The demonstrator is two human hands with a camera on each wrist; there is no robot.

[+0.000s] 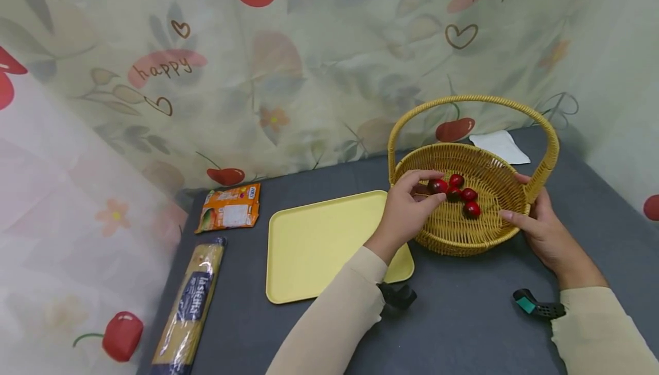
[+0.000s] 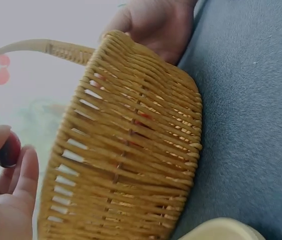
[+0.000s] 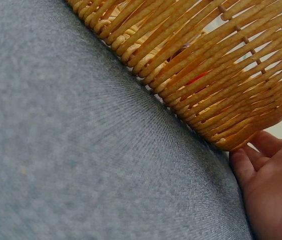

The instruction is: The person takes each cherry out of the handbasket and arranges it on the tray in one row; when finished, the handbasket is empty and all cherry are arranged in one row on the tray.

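A round wicker basket (image 1: 496, 178) with a tall arched handle stands on the table. Over its left side, my left hand (image 1: 407, 206) pinches a dark red cherry (image 1: 437, 186) between thumb and fingers. The left wrist view shows this cherry (image 2: 8, 151) close up, above the rim. Several more cherries (image 1: 471, 209) lie on the basket's woven floor. My right hand (image 1: 548, 238) grips the basket's right side near the foot of the handle, its thumb over the rim. In the right wrist view, fingers (image 3: 243, 167) touch the basket's lower outer edge.
A pale yellow tray (image 1: 319, 243) lies left of the basket, partly under my left arm. Farther left are an orange snack packet (image 1: 230, 208) and a long pack of pasta (image 1: 191, 306). Behind the basket is a white tissue (image 1: 500, 146). A printed curtain (image 1: 319, 78) hangs behind the table.
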